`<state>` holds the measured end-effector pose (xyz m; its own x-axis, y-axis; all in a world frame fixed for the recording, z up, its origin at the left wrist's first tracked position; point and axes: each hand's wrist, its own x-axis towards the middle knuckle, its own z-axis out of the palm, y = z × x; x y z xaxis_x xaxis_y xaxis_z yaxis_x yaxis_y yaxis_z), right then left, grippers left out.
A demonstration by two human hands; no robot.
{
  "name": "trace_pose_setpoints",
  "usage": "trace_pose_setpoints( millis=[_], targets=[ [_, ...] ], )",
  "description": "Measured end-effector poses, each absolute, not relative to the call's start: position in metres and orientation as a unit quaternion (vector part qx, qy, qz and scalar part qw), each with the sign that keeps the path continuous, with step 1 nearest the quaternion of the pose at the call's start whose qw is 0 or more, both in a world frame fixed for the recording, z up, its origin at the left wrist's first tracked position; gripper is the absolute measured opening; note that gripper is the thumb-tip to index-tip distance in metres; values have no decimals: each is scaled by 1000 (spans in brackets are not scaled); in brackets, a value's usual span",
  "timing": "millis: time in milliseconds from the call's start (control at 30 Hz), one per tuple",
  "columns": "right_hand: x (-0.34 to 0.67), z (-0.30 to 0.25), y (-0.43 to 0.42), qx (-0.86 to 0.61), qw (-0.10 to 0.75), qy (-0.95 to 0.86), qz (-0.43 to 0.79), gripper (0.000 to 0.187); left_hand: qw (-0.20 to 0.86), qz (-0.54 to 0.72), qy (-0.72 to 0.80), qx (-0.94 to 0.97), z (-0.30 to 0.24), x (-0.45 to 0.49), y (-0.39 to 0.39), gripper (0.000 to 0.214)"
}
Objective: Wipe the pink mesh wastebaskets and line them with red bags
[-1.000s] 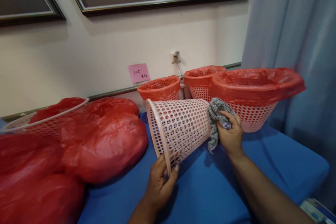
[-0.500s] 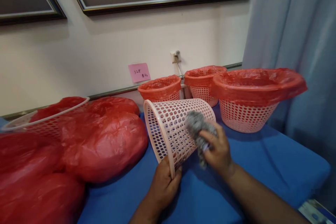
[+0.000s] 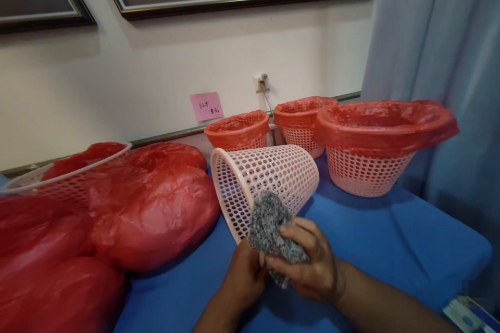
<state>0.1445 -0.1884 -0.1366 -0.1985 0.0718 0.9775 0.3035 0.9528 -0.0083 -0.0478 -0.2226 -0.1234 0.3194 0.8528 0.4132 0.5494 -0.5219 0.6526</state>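
A pink perforated plastic basket [image 3: 273, 171] lies tilted on its side over the blue table [image 3: 390, 239], its mouth facing left. My left hand [image 3: 242, 276] grips the basket's lower rim, fingers closed. My right hand [image 3: 308, 260] is closed on a grey speckled cloth [image 3: 269, 229] and presses it against the basket's side near the rim, right beside my left hand.
Three pink baskets lined with red bags [image 3: 383, 130] stand at the back right. A heap of red plastic bags [image 3: 148, 203] and another basket rim [image 3: 66, 174] fill the left. A grey curtain [image 3: 437, 52] hangs at right; a pink note [image 3: 206, 106] is on the wall.
My right hand has slid the grey cloth along the basket from its base end to the rim near my left hand. The basket has tilted slightly.
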Motion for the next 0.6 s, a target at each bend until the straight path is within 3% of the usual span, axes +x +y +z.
trace_pose_setpoints(
  millis=[100, 267, 333, 467, 600],
  targets=[
    [148, -141, -178, -162, 626, -760, -66, 42, 191, 349, 447, 801, -123, -48, -221, 44],
    [183, -152, -109, -452, 674, -583, 44, 32, 152, 303, 457, 822, -121, -47, -216, 51],
    [191, -152, -98, -493, 684, -532, 74, 29, 145, 284, 463, 827, -123, -46, -215, 51],
    [180, -144, -127, -374, 680, -630, 15, 38, 143, 270, 489, 817, -126, -44, -218, 51],
    [156, -136, -172, -146, 611, -776, -51, 38, 154, 398, 490, 760, -125, -46, -226, 57]
  ],
)
